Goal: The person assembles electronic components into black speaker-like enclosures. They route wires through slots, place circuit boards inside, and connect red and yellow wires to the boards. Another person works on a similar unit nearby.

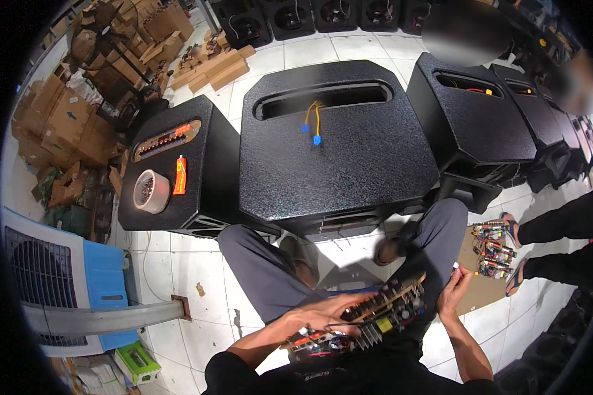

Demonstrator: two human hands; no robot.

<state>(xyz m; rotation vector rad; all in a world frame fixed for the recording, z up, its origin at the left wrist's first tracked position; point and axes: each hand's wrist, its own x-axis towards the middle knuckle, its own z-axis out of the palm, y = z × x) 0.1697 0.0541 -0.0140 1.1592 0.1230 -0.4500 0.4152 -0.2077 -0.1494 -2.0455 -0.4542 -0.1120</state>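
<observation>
My left hand (328, 312) grips an amplifier circuit board (392, 309) with a row of dark knobs, coloured parts and a finned heat sink, held over my lap. Beneath that hand, more board parts (316, 342) show; I cannot tell whether they belong to the same unit. My right hand (453, 295) is beside my right knee, thumb and finger pinching a small white piece, perhaps a plug (455, 265). In front of my knees stands a black speaker cabinet (336, 171). Two yellow leads with blue connectors (317, 140) hang out of its slot.
A cabinet at left bears a knob panel (167, 141), an orange tube (180, 175) and a white round container (151, 191) of small parts. Several boards (494, 250) lie on cardboard at right, beside another person's feet (512, 280). More cabinets (478, 108) stand right; cartons (72, 118) fill the left.
</observation>
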